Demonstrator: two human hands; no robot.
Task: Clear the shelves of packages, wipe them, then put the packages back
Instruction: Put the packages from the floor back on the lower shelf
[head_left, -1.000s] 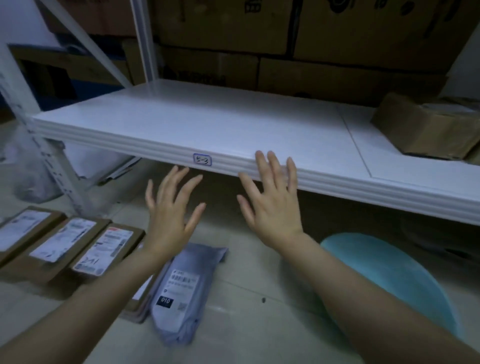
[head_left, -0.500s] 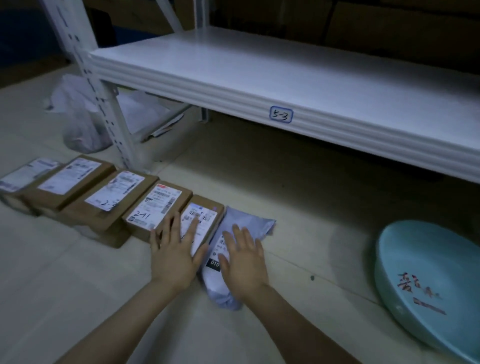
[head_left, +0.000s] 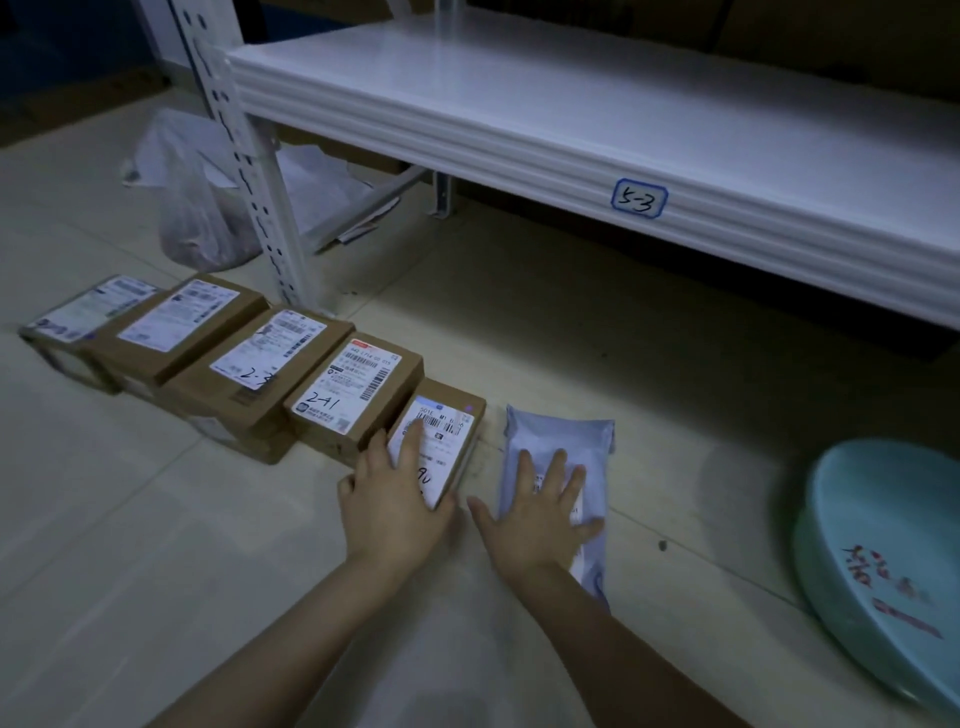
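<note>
Several labelled cardboard packages lie in a row on the floor, among them one marked "2-41" (head_left: 353, 397). At the row's right end is a small cardboard package (head_left: 447, 431); my left hand (head_left: 395, 499) rests flat on its near end with fingers straight. Just right of it lies a grey-blue plastic mailer bag (head_left: 566, 441), and my right hand (head_left: 540, 514) presses flat on it with fingers spread. The white shelf (head_left: 597, 104), labelled "5-3", is bare in the part I see.
A light blue plastic basin (head_left: 883, 561) stands on the floor at the right. The white perforated shelf post (head_left: 244, 156) rises behind the boxes, with a plastic bag (head_left: 192, 208) beside it. Papers lie under the shelf.
My view and both hands dropped from the shelf edge to the floor. The mailer bag now lies apart from the small box, slid to the right under my right hand.
</note>
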